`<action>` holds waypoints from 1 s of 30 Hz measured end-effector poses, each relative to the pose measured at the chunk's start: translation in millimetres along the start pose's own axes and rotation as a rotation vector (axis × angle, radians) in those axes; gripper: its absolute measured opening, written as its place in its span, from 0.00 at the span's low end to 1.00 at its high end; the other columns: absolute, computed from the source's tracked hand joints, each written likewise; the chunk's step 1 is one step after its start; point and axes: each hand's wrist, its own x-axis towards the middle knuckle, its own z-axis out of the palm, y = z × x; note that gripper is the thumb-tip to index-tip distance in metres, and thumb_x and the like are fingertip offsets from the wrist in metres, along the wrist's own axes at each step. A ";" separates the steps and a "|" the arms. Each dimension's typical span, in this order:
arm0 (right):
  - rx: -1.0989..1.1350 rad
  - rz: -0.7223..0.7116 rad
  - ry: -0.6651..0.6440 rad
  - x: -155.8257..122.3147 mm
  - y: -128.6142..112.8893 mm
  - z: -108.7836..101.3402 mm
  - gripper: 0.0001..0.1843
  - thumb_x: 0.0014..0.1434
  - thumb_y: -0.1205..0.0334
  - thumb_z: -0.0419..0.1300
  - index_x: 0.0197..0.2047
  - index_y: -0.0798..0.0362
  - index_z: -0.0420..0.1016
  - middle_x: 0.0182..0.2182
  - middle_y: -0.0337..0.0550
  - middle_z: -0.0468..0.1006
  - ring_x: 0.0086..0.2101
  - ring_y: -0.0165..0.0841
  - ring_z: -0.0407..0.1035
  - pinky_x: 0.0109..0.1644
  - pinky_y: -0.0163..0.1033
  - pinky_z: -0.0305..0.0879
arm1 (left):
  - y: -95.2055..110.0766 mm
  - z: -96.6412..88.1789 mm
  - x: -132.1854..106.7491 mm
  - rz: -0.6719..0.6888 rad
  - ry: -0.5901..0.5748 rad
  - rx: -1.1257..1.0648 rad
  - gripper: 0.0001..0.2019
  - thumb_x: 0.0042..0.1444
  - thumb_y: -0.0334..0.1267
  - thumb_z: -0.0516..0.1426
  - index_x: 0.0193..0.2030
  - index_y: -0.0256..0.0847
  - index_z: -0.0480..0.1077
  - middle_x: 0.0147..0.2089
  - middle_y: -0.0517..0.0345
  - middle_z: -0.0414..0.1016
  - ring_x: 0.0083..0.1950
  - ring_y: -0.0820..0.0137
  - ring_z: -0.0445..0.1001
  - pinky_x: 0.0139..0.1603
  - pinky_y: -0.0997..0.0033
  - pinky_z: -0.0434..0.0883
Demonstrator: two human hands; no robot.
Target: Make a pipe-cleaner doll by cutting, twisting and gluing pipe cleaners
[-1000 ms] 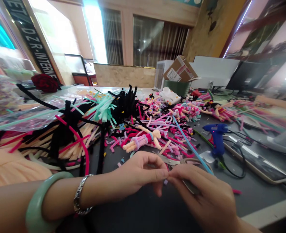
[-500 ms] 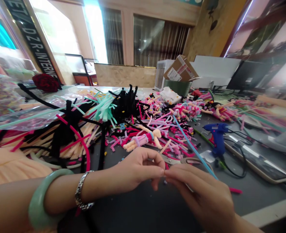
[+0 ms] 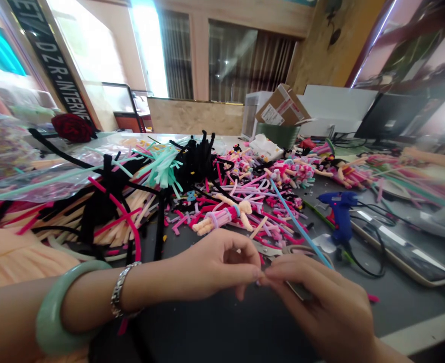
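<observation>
While the left hand (image 3: pixel 224 262) and right hand (image 3: pixel 316 295), fingertips pressed nearly together, pinch a tiny pale piece (image 3: pixel 263 277) on the near side of the doll (image 3: pixel 223 217), a slack grip could drop it; the right hand, lifting, could knock the scissors (image 3: pixel 269 251), which lie near the doll, to its right.

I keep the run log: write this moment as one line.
left hand: pinching; right hand: pinching, opposite; anything held: unclear; doll: lying beyond left hand; glue gun: at right
</observation>
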 end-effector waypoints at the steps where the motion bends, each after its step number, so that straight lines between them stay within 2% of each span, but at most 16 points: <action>1: -0.004 0.009 0.019 -1.0 -0.1 0.4 0.05 0.53 0.73 0.61 0.30 0.54 0.74 0.27 0.39 0.79 0.28 0.25 0.74 0.37 0.25 0.69 | -1.7 0.9 1.1 0.001 0.013 -0.069 0.05 0.54 0.33 0.57 0.31 0.34 0.68 0.21 0.63 0.67 0.24 0.78 0.67 0.27 0.80 0.63; 7: -0.017 0.031 0.054 -2.0 -3.8 3.1 0.06 0.53 0.74 0.61 0.28 0.54 0.74 0.26 0.39 0.79 0.27 0.24 0.74 0.37 0.24 0.68 | -11.1 10.8 2.8 -0.028 0.094 -0.401 0.06 0.51 0.34 0.60 0.30 0.33 0.68 0.23 0.62 0.68 0.24 0.79 0.67 0.28 0.79 0.64; 11: -0.032 0.031 0.057 1.6 -4.6 1.7 0.05 0.54 0.73 0.61 0.30 0.54 0.75 0.26 0.38 0.79 0.27 0.24 0.74 0.36 0.23 0.69 | -10.5 9.4 3.1 -0.002 0.095 -0.380 0.07 0.50 0.34 0.61 0.29 0.32 0.69 0.25 0.59 0.70 0.27 0.76 0.70 0.32 0.78 0.66; 15: -0.086 -0.015 0.068 0.1 -3.5 0.0 0.04 0.55 0.70 0.61 0.30 0.54 0.75 0.25 0.38 0.80 0.28 0.25 0.75 0.38 0.23 0.69 | -4.1 3.0 1.2 0.005 -0.028 -0.128 0.05 0.52 0.33 0.58 0.29 0.33 0.68 0.27 0.58 0.71 0.29 0.74 0.70 0.35 0.74 0.67; 20: -0.087 -0.110 -0.073 -6.1 -0.6 4.9 0.06 0.58 0.67 0.59 0.32 0.52 0.77 0.28 0.39 0.81 0.28 0.27 0.75 0.35 0.27 0.70 | 4.6 0.5 -6.7 0.154 -0.070 0.608 0.02 0.50 0.27 0.57 0.29 0.34 0.69 0.28 0.58 0.69 0.31 0.72 0.67 0.33 0.74 0.64; 22: -0.062 -0.127 -0.127 -6.3 0.5 6.8 0.09 0.60 0.67 0.56 0.31 0.52 0.76 0.27 0.38 0.81 0.27 0.27 0.75 0.33 0.28 0.69 | 5.5 0.5 -7.6 0.199 -0.081 0.774 0.03 0.50 0.25 0.56 0.29 0.35 0.69 0.28 0.58 0.69 0.32 0.72 0.66 0.34 0.73 0.63; 23: -0.055 -0.119 -0.129 -5.6 0.9 7.2 0.09 0.60 0.68 0.56 0.30 0.52 0.76 0.27 0.38 0.80 0.27 0.27 0.75 0.33 0.28 0.69 | 5.1 0.5 -7.1 0.197 -0.072 0.782 0.03 0.50 0.25 0.56 0.29 0.35 0.69 0.29 0.58 0.69 0.32 0.72 0.66 0.34 0.73 0.63; 25: -0.045 -0.073 -0.097 -3.3 1.0 6.7 0.08 0.59 0.69 0.57 0.29 0.52 0.74 0.27 0.38 0.80 0.27 0.27 0.75 0.33 0.28 0.69 | 2.7 0.5 -4.5 0.136 -0.025 0.622 0.02 0.51 0.27 0.56 0.30 0.35 0.68 0.29 0.57 0.70 0.32 0.72 0.68 0.33 0.73 0.64; 28: -0.015 0.011 -0.013 0.6 -0.3 4.0 0.07 0.54 0.73 0.60 0.27 0.53 0.71 0.25 0.37 0.78 0.26 0.25 0.74 0.31 0.25 0.67 | -3.7 1.9 1.2 0.018 0.014 0.098 0.04 0.54 0.34 0.57 0.32 0.35 0.66 0.28 0.58 0.70 0.29 0.73 0.69 0.32 0.74 0.67; 30: 0.000 0.028 0.024 1.9 -1.5 2.3 0.08 0.52 0.74 0.61 0.27 0.53 0.70 0.24 0.36 0.77 0.26 0.23 0.73 0.31 0.23 0.66 | -8.0 4.2 4.1 -0.002 0.010 -0.169 0.08 0.53 0.38 0.59 0.32 0.35 0.66 0.28 0.58 0.70 0.28 0.74 0.70 0.32 0.74 0.68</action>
